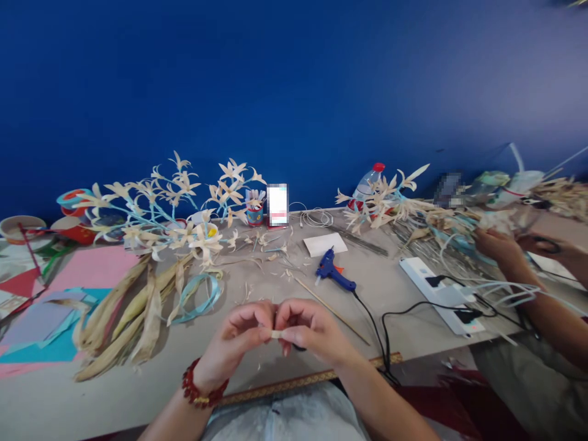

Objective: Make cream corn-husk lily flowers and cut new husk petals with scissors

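My left hand (243, 335) and my right hand (313, 332) meet just above the table's front edge. Between them, a small pale strip of dried husk (276, 334) is pinched by the thumb and fingers of both hands. Part of something dark (298, 348) shows below my right fingers; I cannot make out what it is. Beyond my right hand lies a thin wooden stick (331, 308), and farther back a blue glue gun (334, 271). Dried corn husks (133, 312) and a coil of light blue ribbon (199, 300) lie left of my left hand.
Husk flowers on blue stems (179, 184) stand at the back left. A phone (277, 205) leans near the wall. At right are a white power strip (441, 297) with cords and a co-worker's hands (498, 245). Coloured paper (46, 318) lies far left.
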`<action>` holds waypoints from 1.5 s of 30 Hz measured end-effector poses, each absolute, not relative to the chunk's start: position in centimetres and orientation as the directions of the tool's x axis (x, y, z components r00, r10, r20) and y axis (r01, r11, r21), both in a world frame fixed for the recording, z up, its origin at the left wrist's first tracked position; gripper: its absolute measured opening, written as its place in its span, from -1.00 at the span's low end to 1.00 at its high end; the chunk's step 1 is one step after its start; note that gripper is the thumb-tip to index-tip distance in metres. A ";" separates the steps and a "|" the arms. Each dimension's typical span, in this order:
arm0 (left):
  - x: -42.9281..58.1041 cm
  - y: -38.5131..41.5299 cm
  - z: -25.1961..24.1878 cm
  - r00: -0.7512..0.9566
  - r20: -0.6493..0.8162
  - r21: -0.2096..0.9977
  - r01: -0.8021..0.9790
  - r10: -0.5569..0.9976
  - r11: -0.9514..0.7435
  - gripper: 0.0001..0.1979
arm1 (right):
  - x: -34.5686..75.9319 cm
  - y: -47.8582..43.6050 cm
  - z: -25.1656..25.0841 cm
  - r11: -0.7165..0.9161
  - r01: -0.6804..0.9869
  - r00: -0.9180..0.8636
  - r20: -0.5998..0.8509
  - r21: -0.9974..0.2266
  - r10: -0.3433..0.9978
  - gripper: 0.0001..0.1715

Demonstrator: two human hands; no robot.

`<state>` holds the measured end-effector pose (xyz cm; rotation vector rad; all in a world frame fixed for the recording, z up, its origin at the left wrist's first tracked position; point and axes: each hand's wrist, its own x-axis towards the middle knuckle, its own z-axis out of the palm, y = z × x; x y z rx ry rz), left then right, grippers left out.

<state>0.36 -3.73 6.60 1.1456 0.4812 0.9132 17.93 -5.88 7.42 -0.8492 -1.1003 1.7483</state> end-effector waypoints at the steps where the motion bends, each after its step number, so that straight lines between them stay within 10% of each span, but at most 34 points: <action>1: 0.4 -3.8 6.6 0.566 0.117 0.925 -0.362 0.816 0.119 -0.84 | 17.8 -5.9 7.6 -0.215 -0.301 -0.373 -0.093 -0.929 0.923 -0.90; 11: 1.4 -4.2 5.5 0.490 0.173 0.771 -0.607 0.855 0.192 -0.76 | 18.4 -5.5 5.1 -0.296 -0.605 -0.379 -0.060 -0.739 0.923 -0.89; 27: 1.0 -4.2 5.1 0.469 0.185 0.781 -0.604 0.864 0.161 -0.80 | 18.7 -5.7 5.5 -0.129 -0.494 -0.183 -0.042 -0.860 0.982 -0.91; 37: -0.7 -3.7 3.4 0.546 0.081 0.930 -0.342 0.834 0.134 -0.82 | 18.5 -6.0 4.9 -0.203 -0.346 -0.359 -0.071 -0.916 0.931 -0.78; 41: -1.4 -2.7 1.5 0.401 0.004 0.949 -0.289 0.916 0.123 -0.82 | 20.6 -2.3 3.7 0.024 0.005 -0.237 0.022 -1.000 0.971 -0.81; 43: -1.4 -2.1 0.3 0.320 -0.023 0.962 -0.250 0.947 0.108 -0.82 | 21.4 0.9 3.1 0.219 0.494 -0.160 0.160 -0.842 0.974 -0.84; 45: -1.3 -1.7 -0.6 0.280 -0.024 0.969 -0.230 0.960 0.092 -0.81 | 21.6 4.2 2.5 0.249 0.617 -0.151 0.198 -0.746 0.968 -0.89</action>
